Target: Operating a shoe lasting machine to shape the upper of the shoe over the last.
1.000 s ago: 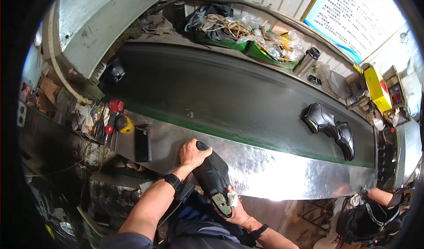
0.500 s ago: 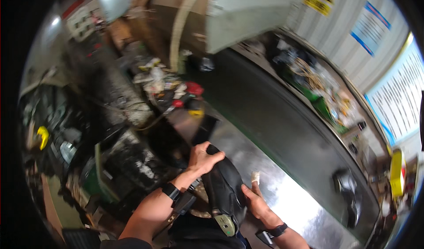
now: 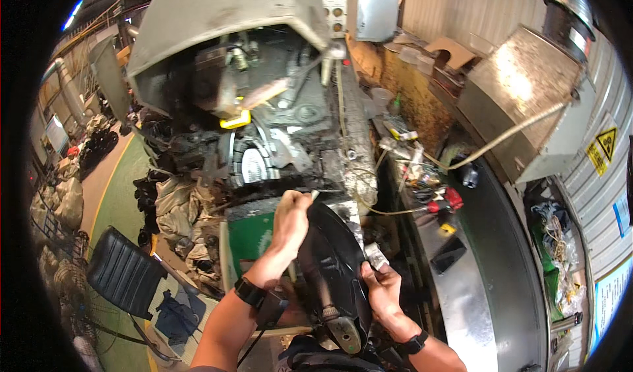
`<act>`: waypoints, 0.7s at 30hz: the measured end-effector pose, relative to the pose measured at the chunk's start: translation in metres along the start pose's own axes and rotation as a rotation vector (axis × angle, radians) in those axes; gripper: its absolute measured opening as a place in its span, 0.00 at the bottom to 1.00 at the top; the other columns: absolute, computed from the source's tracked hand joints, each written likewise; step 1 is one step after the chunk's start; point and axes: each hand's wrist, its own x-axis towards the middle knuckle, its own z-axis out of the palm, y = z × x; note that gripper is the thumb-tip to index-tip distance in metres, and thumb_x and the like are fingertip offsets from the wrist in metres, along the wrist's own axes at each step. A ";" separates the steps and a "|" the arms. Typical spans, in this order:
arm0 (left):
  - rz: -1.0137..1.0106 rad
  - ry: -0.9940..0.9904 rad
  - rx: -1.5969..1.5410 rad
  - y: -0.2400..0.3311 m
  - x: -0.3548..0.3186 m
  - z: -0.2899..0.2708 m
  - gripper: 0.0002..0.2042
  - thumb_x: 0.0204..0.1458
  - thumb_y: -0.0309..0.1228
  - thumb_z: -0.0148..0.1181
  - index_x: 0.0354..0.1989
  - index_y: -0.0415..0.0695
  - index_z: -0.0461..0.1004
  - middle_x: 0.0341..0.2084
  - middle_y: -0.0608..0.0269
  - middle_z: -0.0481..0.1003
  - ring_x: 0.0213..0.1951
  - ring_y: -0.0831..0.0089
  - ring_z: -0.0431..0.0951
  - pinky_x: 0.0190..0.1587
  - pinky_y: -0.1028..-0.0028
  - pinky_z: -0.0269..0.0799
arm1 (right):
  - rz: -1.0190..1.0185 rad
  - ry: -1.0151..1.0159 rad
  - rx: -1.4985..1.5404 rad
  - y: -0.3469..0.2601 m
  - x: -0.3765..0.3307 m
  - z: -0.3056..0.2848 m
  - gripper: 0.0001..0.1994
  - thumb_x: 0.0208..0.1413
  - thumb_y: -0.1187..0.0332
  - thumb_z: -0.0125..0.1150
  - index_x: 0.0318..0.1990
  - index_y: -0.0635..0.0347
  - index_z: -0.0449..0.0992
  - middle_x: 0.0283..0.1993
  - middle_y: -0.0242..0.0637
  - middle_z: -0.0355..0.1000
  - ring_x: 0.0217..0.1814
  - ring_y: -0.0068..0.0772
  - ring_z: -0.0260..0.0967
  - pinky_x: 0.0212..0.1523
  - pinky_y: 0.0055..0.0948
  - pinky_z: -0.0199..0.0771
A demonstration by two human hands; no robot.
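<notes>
Well to the left of both our hands we see a black padded chair [image 3: 126, 263], with a dark blue cloth [image 3: 177, 316] lying on its seat. Pale sacks [image 3: 179, 204] are heaped beyond it, left of our left hand. Past that hand stands a machine under a grey metal hood [image 3: 217, 6], with a yellow part [image 3: 235, 119] near its opening. A black wristband [image 3: 249, 291] sits just below our left hand [image 3: 290, 227], which is clamped on the far end of a black leather shoe [image 3: 333, 256]. The shoe lies between our two hands, slanting toward us, and a shoe last [image 3: 339, 326] shows in its near end. A small white scrap [image 3: 375, 256] is at the fingertips of our right hand [image 3: 382, 289], whose thumb meets the shoe's right side; we cannot tell whether the other fingers close on it. Farther right, beyond that hand, are a red tool [image 3: 440, 202], a black smartphone [image 3: 448, 254] on a shiny metal ledge [image 3: 465, 312], and a dark conveyor belt [image 3: 504, 260].
</notes>
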 end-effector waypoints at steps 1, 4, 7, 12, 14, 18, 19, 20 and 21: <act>-0.146 0.004 -0.127 0.004 0.015 -0.023 0.12 0.57 0.39 0.58 0.35 0.41 0.75 0.28 0.64 0.75 0.34 0.73 0.73 0.38 0.69 0.68 | -0.011 -0.063 0.094 0.003 0.007 0.023 0.09 0.64 0.69 0.64 0.42 0.68 0.79 0.36 0.26 0.77 0.35 0.14 0.66 0.38 0.19 0.67; -0.326 -0.089 -0.604 0.003 0.041 -0.096 0.17 0.66 0.43 0.47 0.43 0.42 0.77 0.35 0.62 0.79 0.38 0.67 0.79 0.45 0.66 0.75 | 0.116 -0.081 0.129 0.011 0.031 0.091 0.09 0.61 0.66 0.67 0.37 0.64 0.81 0.35 0.28 0.78 0.33 0.16 0.68 0.35 0.20 0.68; -0.284 -0.072 -0.731 -0.011 0.049 -0.137 0.24 0.68 0.47 0.44 0.54 0.38 0.73 0.46 0.56 0.79 0.48 0.65 0.79 0.54 0.64 0.75 | 0.208 -0.207 0.283 0.015 0.046 0.143 0.07 0.62 0.67 0.64 0.40 0.61 0.82 0.36 0.28 0.80 0.33 0.19 0.72 0.35 0.22 0.72; -0.405 -0.131 -0.828 -0.040 0.029 -0.160 0.27 0.66 0.51 0.42 0.50 0.39 0.77 0.44 0.56 0.81 0.45 0.60 0.80 0.53 0.63 0.74 | 0.224 -0.220 0.273 0.015 0.075 0.198 0.07 0.65 0.70 0.58 0.42 0.61 0.81 0.37 0.31 0.80 0.33 0.20 0.74 0.35 0.23 0.75; -0.482 -0.149 -0.900 -0.048 0.030 -0.163 0.26 0.65 0.51 0.44 0.48 0.40 0.79 0.43 0.56 0.81 0.44 0.61 0.80 0.52 0.64 0.74 | 0.258 -0.202 0.306 0.018 0.085 0.210 0.06 0.65 0.71 0.58 0.42 0.60 0.80 0.35 0.32 0.79 0.32 0.23 0.75 0.34 0.25 0.78; -0.500 -0.096 -0.934 -0.060 0.049 -0.162 0.21 0.64 0.48 0.51 0.47 0.42 0.80 0.44 0.57 0.81 0.44 0.62 0.80 0.51 0.65 0.74 | 0.272 -0.149 0.371 0.036 0.107 0.225 0.08 0.65 0.65 0.60 0.41 0.60 0.80 0.34 0.32 0.78 0.31 0.24 0.75 0.31 0.27 0.78; -0.512 -0.061 -0.918 -0.063 0.055 -0.161 0.21 0.64 0.48 0.51 0.47 0.42 0.80 0.44 0.57 0.81 0.44 0.62 0.80 0.51 0.65 0.74 | 0.269 -0.116 0.338 0.040 0.113 0.228 0.08 0.65 0.65 0.60 0.41 0.60 0.80 0.34 0.32 0.78 0.31 0.24 0.75 0.31 0.27 0.78; -0.520 -0.061 -0.906 -0.066 0.062 -0.161 0.20 0.62 0.47 0.55 0.48 0.42 0.79 0.43 0.59 0.81 0.43 0.63 0.80 0.50 0.64 0.75 | 0.259 -0.111 0.366 0.045 0.120 0.231 0.07 0.65 0.67 0.59 0.42 0.58 0.79 0.35 0.31 0.77 0.32 0.24 0.75 0.32 0.27 0.78; -0.529 -0.061 -0.894 -0.068 0.068 -0.160 0.20 0.61 0.46 0.59 0.48 0.42 0.79 0.43 0.60 0.81 0.42 0.65 0.80 0.50 0.64 0.75 | 0.272 -0.114 0.413 0.049 0.125 0.234 0.06 0.65 0.68 0.58 0.44 0.56 0.78 0.36 0.31 0.77 0.33 0.24 0.75 0.34 0.26 0.78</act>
